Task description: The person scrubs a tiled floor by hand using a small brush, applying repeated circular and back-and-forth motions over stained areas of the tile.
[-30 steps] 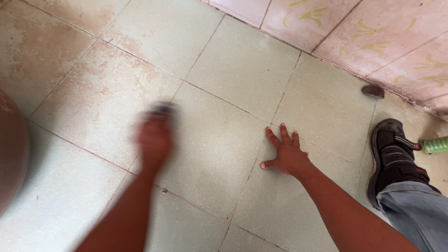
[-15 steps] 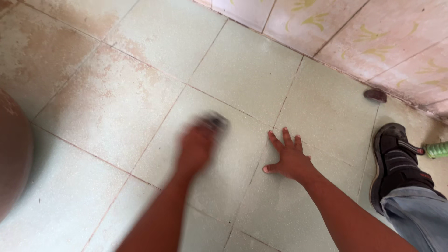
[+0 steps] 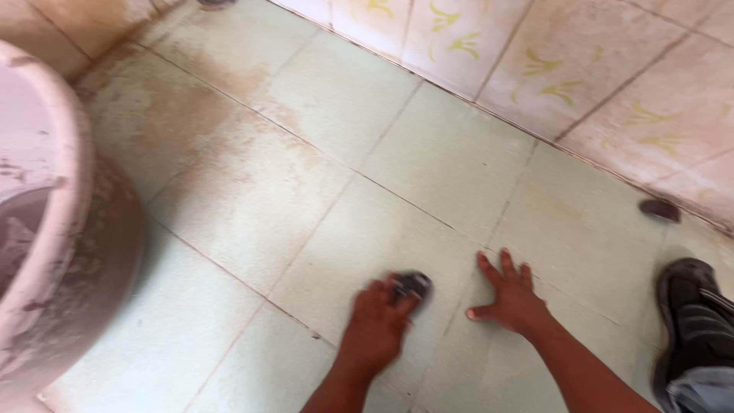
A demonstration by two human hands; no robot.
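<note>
Dark, small scrubbing pad [image 3: 414, 285] lies pressed to the pale green floor tile [image 3: 252, 199] under my left hand [image 3: 380, 321], fingers clamped over it; it looks light and pliable, best gripped from above; my right hand [image 3: 511, 300] rests flat, spread, holding nothing.

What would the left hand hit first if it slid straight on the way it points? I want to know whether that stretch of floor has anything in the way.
Probably nothing on the floor: the left hand, pressing a small dark scrubber, points toward the tiled wall, with only green floor tiles between.
</note>
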